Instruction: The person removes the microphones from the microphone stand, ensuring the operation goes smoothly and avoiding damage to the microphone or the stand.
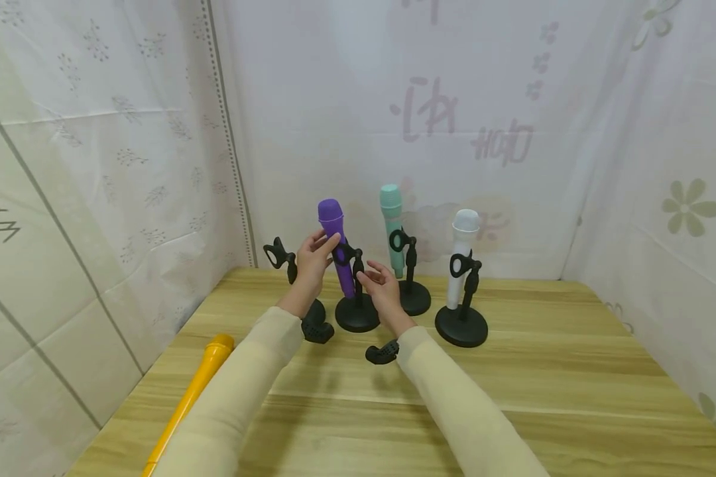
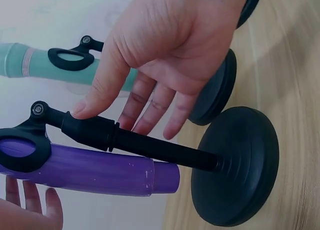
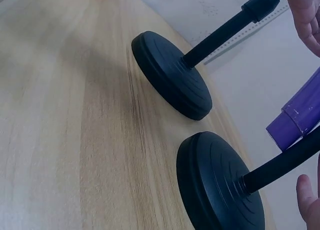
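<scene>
A purple microphone (image 1: pixel 346 286) sits tilted in the ring clip of a black desk stand (image 1: pixel 358 319). My left hand (image 1: pixel 311 266) holds its upper body, thumb across the front and other fingers behind. In the left wrist view, several of those fingertips lie along the microphone's (image 2: pixel 100 172) lower edge. On the stand's other side is my right hand (image 1: pixel 383 291), its thumb tip right at the stem's collar (image 2: pixel 92 132) and its other fingers loosely extended beyond the stem. The right wrist view shows the microphone's tail (image 3: pixel 295 122) beside the stem, above the round base (image 3: pixel 215 185).
A teal microphone (image 1: pixel 394 228) and a white microphone (image 1: pixel 458 265) stand in black stands to the right. Left of the purple one is another stand with a bare clip (image 1: pixel 280 253). A yellow microphone (image 1: pixel 197 387) lies at the table's left. Printed curtains (image 1: pixel 334 99) enclose the wooden table (image 1: pixel 561 371).
</scene>
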`<action>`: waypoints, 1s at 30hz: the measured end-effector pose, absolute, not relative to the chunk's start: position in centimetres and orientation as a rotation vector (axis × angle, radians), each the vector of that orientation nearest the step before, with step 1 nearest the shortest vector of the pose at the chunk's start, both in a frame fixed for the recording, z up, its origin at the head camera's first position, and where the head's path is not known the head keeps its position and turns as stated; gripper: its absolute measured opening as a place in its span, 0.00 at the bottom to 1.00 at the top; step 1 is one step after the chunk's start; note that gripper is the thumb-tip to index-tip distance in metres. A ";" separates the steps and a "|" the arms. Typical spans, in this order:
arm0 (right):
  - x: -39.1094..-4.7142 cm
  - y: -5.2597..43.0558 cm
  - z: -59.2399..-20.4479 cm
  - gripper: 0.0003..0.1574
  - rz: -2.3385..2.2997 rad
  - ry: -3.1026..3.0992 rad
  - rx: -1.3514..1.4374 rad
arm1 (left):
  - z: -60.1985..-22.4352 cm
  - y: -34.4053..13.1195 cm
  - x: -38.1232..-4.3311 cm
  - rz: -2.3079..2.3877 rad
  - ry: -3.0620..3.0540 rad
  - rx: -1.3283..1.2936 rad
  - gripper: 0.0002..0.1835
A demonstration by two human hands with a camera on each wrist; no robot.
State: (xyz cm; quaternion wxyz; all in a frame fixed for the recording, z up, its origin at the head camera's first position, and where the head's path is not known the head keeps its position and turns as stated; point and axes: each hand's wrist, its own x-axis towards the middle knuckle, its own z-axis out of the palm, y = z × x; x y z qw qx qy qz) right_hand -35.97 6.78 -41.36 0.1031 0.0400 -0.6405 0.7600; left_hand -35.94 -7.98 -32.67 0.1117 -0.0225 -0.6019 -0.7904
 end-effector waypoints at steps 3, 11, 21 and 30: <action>-36.1 6.6 -41.2 0.31 2.264 -1.886 0.108 | -32.7 -7.8 -36.3 -2.373 -1.716 -0.058 0.29; -36.6 6.1 -41.1 0.29 2.299 -1.885 0.110 | -32.7 -7.6 -36.9 -2.386 -1.704 -0.041 0.26; -37.2 5.8 -41.1 0.28 2.268 -1.923 0.113 | -32.7 -7.5 -37.2 -2.385 -1.678 -0.040 0.24; -37.0 5.7 -40.9 0.25 2.233 -1.924 0.102 | -32.7 -7.5 -37.2 -2.373 -1.670 -0.032 0.25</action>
